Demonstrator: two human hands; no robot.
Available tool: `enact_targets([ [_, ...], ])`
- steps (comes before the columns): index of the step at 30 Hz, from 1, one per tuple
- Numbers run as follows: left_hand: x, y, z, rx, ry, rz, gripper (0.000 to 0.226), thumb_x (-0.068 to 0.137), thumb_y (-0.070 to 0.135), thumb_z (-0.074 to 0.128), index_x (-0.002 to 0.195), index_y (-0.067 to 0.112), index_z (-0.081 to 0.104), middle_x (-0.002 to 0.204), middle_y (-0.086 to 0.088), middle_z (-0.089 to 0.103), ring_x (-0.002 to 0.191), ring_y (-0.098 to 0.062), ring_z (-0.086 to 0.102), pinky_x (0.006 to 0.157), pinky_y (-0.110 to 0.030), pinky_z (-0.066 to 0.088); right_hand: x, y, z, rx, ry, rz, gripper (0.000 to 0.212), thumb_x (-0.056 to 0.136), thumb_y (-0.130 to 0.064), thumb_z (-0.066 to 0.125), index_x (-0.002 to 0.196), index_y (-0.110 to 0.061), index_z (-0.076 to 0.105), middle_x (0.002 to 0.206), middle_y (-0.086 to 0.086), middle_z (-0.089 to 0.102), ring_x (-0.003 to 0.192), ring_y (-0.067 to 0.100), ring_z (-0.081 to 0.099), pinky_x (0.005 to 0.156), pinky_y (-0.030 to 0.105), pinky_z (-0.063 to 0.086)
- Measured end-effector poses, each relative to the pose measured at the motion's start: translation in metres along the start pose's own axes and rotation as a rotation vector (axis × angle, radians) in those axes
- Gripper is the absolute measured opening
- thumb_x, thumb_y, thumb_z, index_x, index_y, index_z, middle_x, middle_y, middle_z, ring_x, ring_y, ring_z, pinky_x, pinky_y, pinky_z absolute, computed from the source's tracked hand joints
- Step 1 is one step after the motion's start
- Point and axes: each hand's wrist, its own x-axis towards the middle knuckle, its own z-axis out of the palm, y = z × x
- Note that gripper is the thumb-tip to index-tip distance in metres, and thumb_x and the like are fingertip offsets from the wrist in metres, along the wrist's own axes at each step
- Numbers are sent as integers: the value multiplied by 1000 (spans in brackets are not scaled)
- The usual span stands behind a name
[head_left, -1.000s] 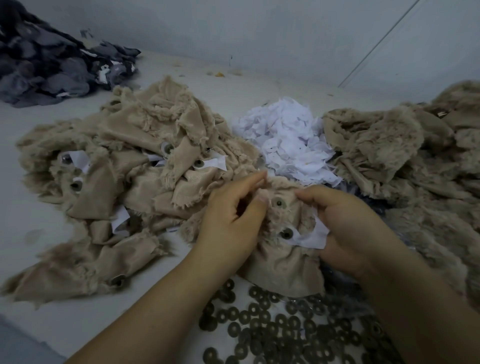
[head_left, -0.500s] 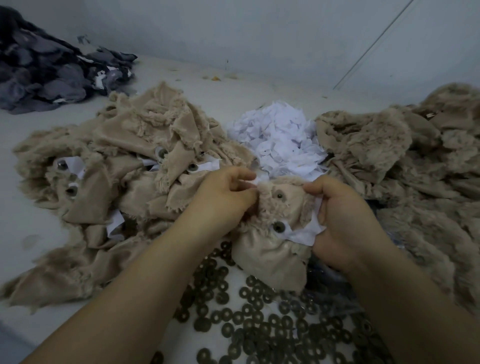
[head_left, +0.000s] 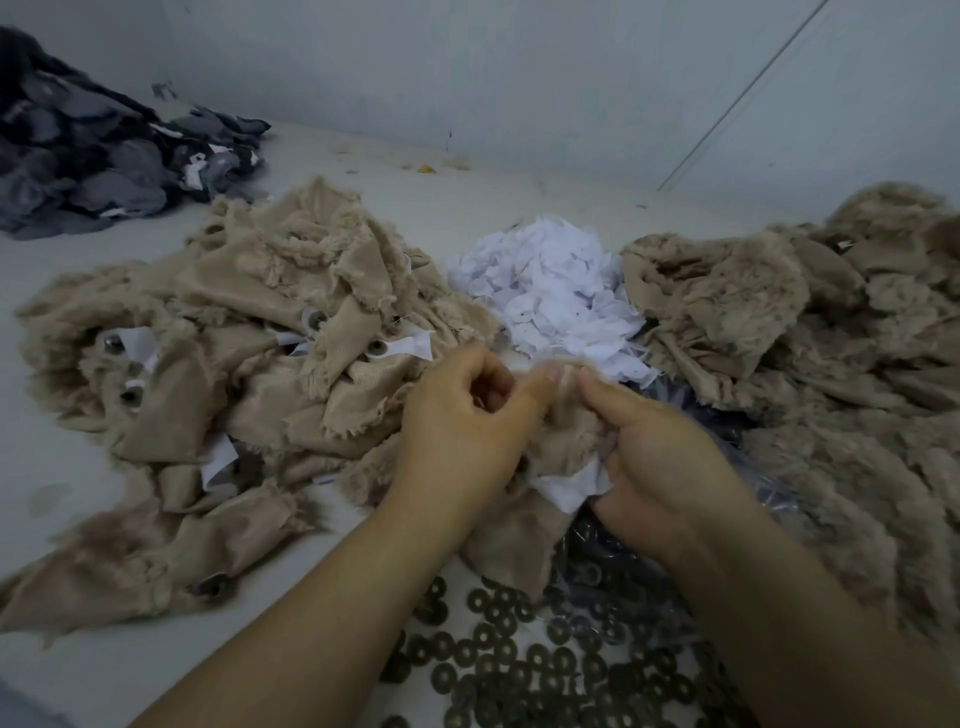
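The likeliest slip, as I judge it, begins on the left: the heap of beige pieces (head_left: 260, 322) lies just beside the left hand (head_left: 457, 431), so a dropped piece could land among them and get mixed in. The long fur could also bunch under the 2 thumbs and hide the spot being worked, and a hard tug could tear the white backing patch (head_left: 571, 488) or drag it out of place. A low forearm could scatter the dark washers (head_left: 519, 665) lying near.

The left hand is curled tight, thumb pressed against the top edge of the plush piece (head_left: 566, 441), which sits between the 2 hands, above the washers. Whether its fingers also pinch something small I cannot tell. The right hand (head_left: 665, 467) grips the piece from the right, thumb laid along the top, fingers curled under the patch
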Motion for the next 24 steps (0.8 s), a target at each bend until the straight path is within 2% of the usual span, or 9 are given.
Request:
enact_targets([
  [2, -4, -6, 0, 2, -2, -20, 33, 81, 39, 72, 66, 14, 59, 58, 1, 58, 50, -8, 52, 46, -21, 44, 0, -1, 1, 50, 7, 53, 41, 101, -28, 49, 119, 5, 65, 116, 24, 70, 107, 36, 70, 94, 48, 53],
  [4, -4, -12, -2, -39, -12, -67, 23, 87, 17, 70, 65, 14, 62, 53, 6, 57, 45, 0, 48, 44, -14, 41, 0, -2, 1, 78, 32, 72, 38, 100, -27, 50, 115, 3, 67, 110, 22, 73, 100, 35, 72, 87, 46, 55],
  [7, -6, -18, -5, -97, -43, -101, 23, 87, 5, 65, 65, 12, 63, 51, 10, 55, 44, -1, 45, 44, -15, 40, 0, -3, 1, 70, 42, 97, 32, 96, -21, 52, 112, 1, 68, 104, 21, 75, 90, 33, 74, 74, 45, 56],
  [11, -10, -18, -5, -163, -98, -58, 20, 79, 21, 60, 66, 7, 55, 52, 7, 49, 46, -5, 42, 44, -18, 36, -4, 1, 7, -1, 6, 118, 41, 79, -22, 68, 114, 0, 69, 109, 22, 73, 98, 34, 73, 79, 45, 61],
  [14, -12, -18, -3, -199, -155, -21, 43, 82, 43, 66, 73, 2, 58, 57, -6, 51, 50, -9, 44, 46, -21, 38, -5, 5, 8, -39, -8, 113, 47, 82, -23, 70, 120, 4, 66, 115, 25, 70, 106, 36, 70, 90, 48, 57],
  [16, -12, -17, -3, -191, -140, -12, 35, 89, 32, 69, 74, 1, 60, 58, -11, 54, 50, -9, 45, 46, -21, 40, -3, 6, 6, -65, 8, 113, 38, 92, -22, 63, 119, 4, 66, 112, 24, 71, 105, 36, 70, 93, 48, 55],
  [18, -11, -18, -4, -201, -107, -20, 25, 93, 16, 65, 71, 4, 62, 54, 0, 53, 48, -6, 45, 46, -20, 40, -2, 7, 4, -66, 31, 120, 34, 97, -20, 56, 119, 4, 66, 111, 25, 71, 105, 38, 70, 97, 51, 52],
  [20, -10, -20, -5, -213, -68, -26, 26, 94, 12, 63, 68, 11, 64, 52, 6, 52, 48, -5, 45, 47, -20, 40, -3, 7, 5, -52, 41, 120, 33, 100, -19, 51, 119, 4, 65, 111, 26, 71, 106, 39, 69, 98, 53, 51],
  [24, -11, -21, -3, -299, 29, -51, 26, 92, 16, 63, 66, 13, 63, 55, 0, 54, 52, -10, 48, 50, -26, 44, -5, 6, 7, 17, 22, 137, 35, 103, -19, 44, 120, 2, 65, 111, 24, 72, 103, 36, 71, 82, 46, 57],
])
